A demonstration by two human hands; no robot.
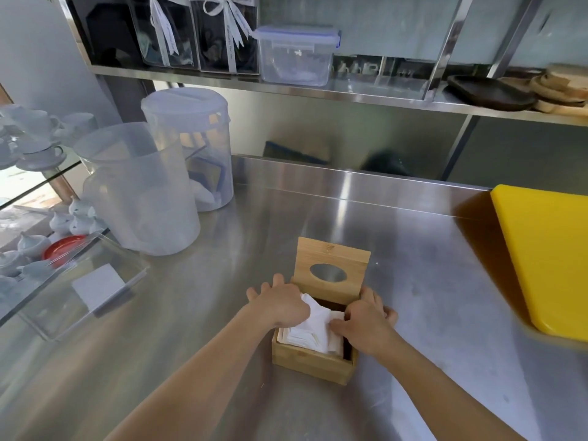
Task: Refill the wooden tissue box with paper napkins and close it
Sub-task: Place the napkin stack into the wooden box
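Left hand: your left hand (281, 305) is lying palm-down over the left rim of the box, fingers curled and pinching the white paper napkins (313, 329) at their upper corner.
Right hand: your right hand (366, 323) is pressing down on the right side of the stack, fingers bent onto the paper, thumb-side toward the napkins; you are gripping no separate item with it.
Hidden: both palms are covering the far half of the stack, so you cannot tell how deep the napkins are sitting or whether the fingertips are reaching the box floor.
Napkins: they are sitting inside the box, slightly skewed, one folded corner lifting toward your left hand.
Wooden tissue box (313, 361): it is standing on the steel counter (222, 297), near the front edge, light bamboo-coloured.
Lid (332, 265): it is standing open and upright behind the box, its oval slot facing you.
Surroundings: two translucent plastic tubs (140, 192) are standing well to the left; a yellow cutting board (547, 256) is lying to the right.
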